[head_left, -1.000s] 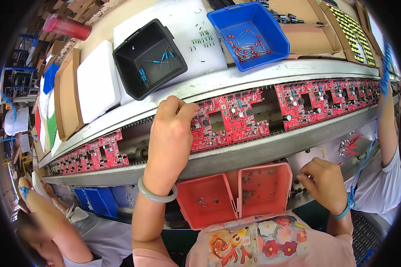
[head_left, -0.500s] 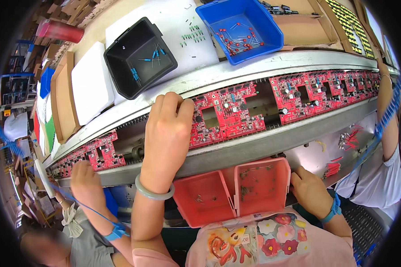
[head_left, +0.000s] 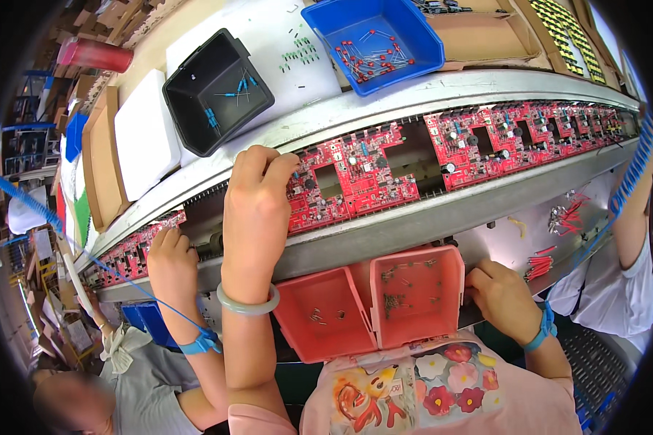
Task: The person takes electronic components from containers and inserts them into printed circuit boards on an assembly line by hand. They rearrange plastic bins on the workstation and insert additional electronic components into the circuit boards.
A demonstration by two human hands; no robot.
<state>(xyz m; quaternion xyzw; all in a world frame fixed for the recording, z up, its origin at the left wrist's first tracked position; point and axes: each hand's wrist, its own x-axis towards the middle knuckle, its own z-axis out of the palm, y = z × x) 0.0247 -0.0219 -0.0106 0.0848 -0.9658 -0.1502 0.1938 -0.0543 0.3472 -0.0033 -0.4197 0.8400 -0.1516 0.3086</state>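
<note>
My left hand (head_left: 257, 199), a pale bangle on its wrist, reaches over the line of red circuit boards. Its fingers are curled closed at the left edge of a red circuit board (head_left: 319, 192); the fingertips and anything in them are hidden. Low on the right, my right hand (head_left: 502, 299), wearing a blue wrist strap, rests beside a pink bin (head_left: 453, 290) holding small wire-legged parts. Its fingers are bent inward, their tips out of sight by the bin's side. Left of that bin stands another pink bin (head_left: 297, 330) with a few small parts.
Beyond the metal rail lie a black bin (head_left: 189, 123) of blue resistors and a blue bin (head_left: 432, 61) of red components. A co-worker's hand (head_left: 173, 262) is at the boards on the left; another person's forearm (head_left: 631, 225) is at right. Red wires (head_left: 538, 267) lie near my right hand.
The whole view has shifted slightly, so boards and bins sit further left. My hands keep much the same poses. The left co-worker's hand has moved up and right, closer to mine.
</note>
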